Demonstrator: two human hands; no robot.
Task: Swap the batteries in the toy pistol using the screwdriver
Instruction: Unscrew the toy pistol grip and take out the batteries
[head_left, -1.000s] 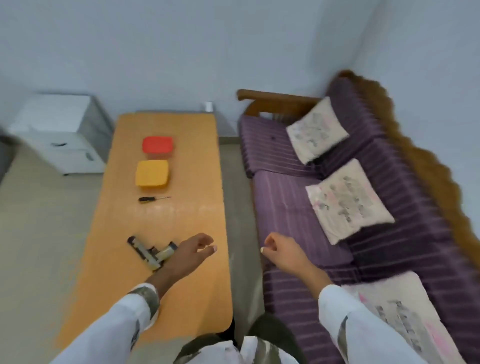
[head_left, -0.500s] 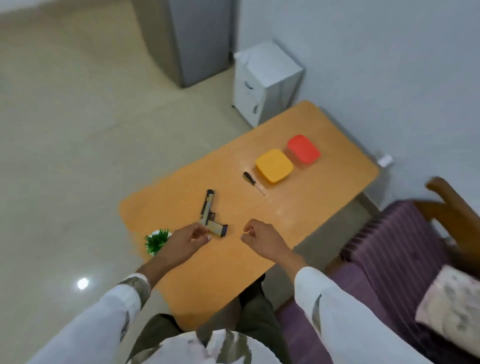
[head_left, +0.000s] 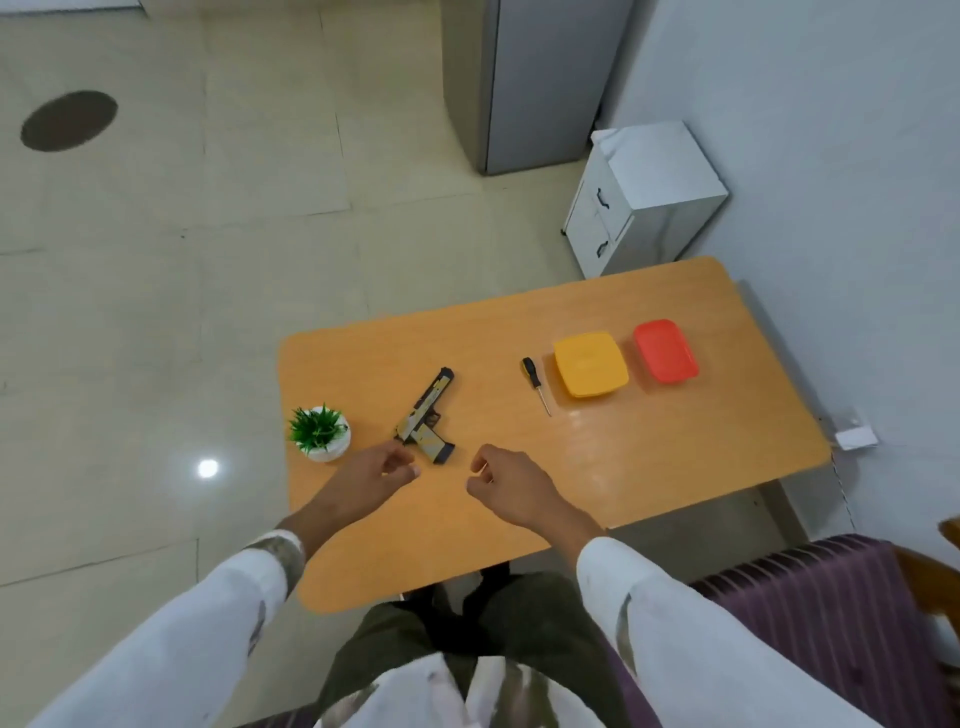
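At frame centre the toy pistol (head_left: 426, 415) lies on the table (head_left: 675, 457) just above the left hand (head_left: 374, 474) and right hand (head_left: 508, 482), both loosely curled and empty; a hasty grab could topple the nearby potted plant (head_left: 319, 432).

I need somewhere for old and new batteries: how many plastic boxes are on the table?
2. The yellow box lies right beside the screwdriver; the red box lies just beyond the yellow one, on the side away from the screwdriver. None looks hidden.
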